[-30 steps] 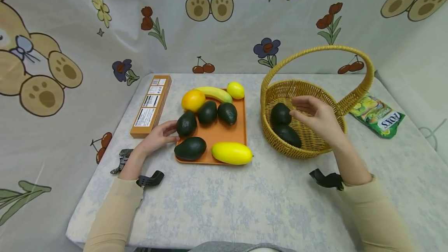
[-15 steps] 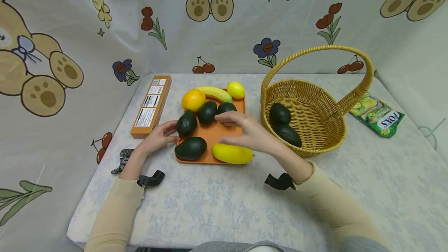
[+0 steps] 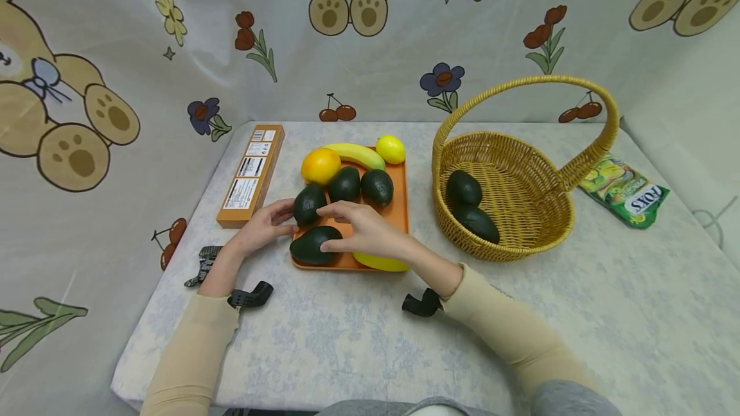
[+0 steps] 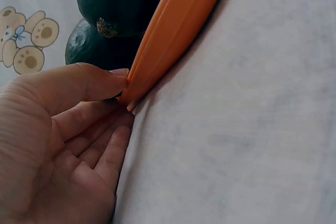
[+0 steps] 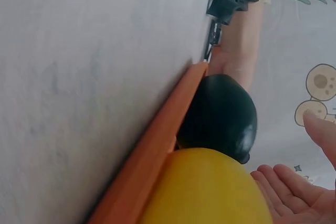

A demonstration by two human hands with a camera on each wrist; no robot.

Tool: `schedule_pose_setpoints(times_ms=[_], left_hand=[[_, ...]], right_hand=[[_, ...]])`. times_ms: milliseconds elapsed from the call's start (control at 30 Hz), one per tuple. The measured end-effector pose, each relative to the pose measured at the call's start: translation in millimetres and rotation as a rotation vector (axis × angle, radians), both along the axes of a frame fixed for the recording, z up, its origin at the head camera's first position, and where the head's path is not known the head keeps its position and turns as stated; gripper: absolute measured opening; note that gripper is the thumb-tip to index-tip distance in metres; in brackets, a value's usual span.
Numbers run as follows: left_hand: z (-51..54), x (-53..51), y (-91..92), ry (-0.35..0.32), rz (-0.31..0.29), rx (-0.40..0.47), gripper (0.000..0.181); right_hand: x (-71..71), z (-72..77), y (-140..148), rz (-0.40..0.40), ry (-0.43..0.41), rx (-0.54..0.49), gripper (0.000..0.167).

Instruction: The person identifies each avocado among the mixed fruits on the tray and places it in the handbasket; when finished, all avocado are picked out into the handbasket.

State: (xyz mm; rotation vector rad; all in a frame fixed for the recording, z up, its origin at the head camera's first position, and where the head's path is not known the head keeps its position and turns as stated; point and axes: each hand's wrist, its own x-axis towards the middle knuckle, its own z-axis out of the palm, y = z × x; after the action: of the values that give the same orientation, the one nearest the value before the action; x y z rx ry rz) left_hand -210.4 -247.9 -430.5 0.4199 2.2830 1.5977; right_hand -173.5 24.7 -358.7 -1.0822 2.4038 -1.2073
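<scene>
An orange tray [image 3: 400, 216] carries several dark green avocados, a yellow oblong fruit [image 3: 381, 263], a banana [image 3: 356, 155], an orange [image 3: 320, 166] and a lemon [image 3: 390, 149]. My left hand [image 3: 260, 230] is at the tray's left side; in the left wrist view its thumb and fingers pinch the tray's rim [image 4: 163, 45]. My right hand [image 3: 370, 233] is over the tray, thumb and fingers spread apart, its fingertips by the front-left avocado [image 3: 312, 246]. It partly covers the yellow fruit. In the right wrist view that hand [image 5: 294, 192] holds nothing.
A wicker basket [image 3: 534, 210] with a tall handle stands to the right, two avocados [image 3: 464, 188] inside. Behind its right side lies a green FOX'S bag [image 3: 627, 191]. A long cardboard box [image 3: 250, 175] lies left of the tray.
My right hand has come out of the basket, swung left across the tray and reached the front-left avocado. My left hand has stayed at the tray's edge.
</scene>
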Motion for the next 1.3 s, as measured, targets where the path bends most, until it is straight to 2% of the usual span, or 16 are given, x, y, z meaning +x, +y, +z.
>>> schedule_pose_setpoints(times_ms=[300,533,867,1067,1200,1300], left_hand=[[2.6,0.4,1.6,0.011,-0.010,0.011,0.057],[1.6,-0.5,1.8,0.018,-0.016,0.010,0.057],[0.4,-0.8,0.9,0.031,-0.020,0.016,0.057],[-0.1,0.0,-0.2,0.045,-0.020,0.013,0.058],[0.1,0.8,-1.2,0.041,-0.022,0.015,0.057],[0.7,1.4,-1.4,0.024,-0.016,0.018,0.056]], right_hand=[[-4.6,-10.0,-9.8,-0.014,0.003,0.133,0.066],[-9.3,-13.7,-15.9,0.002,0.017,0.193,0.067],[-12.8,-15.4,-22.9,0.090,0.054,0.311,0.069],[-12.0,-17.9,-24.3,0.093,0.086,0.294,0.066],[-11.0,-17.0,-23.6,0.071,0.089,0.236,0.063],[-9.6,-9.8,-20.6,0.039,0.078,0.170,0.063]])
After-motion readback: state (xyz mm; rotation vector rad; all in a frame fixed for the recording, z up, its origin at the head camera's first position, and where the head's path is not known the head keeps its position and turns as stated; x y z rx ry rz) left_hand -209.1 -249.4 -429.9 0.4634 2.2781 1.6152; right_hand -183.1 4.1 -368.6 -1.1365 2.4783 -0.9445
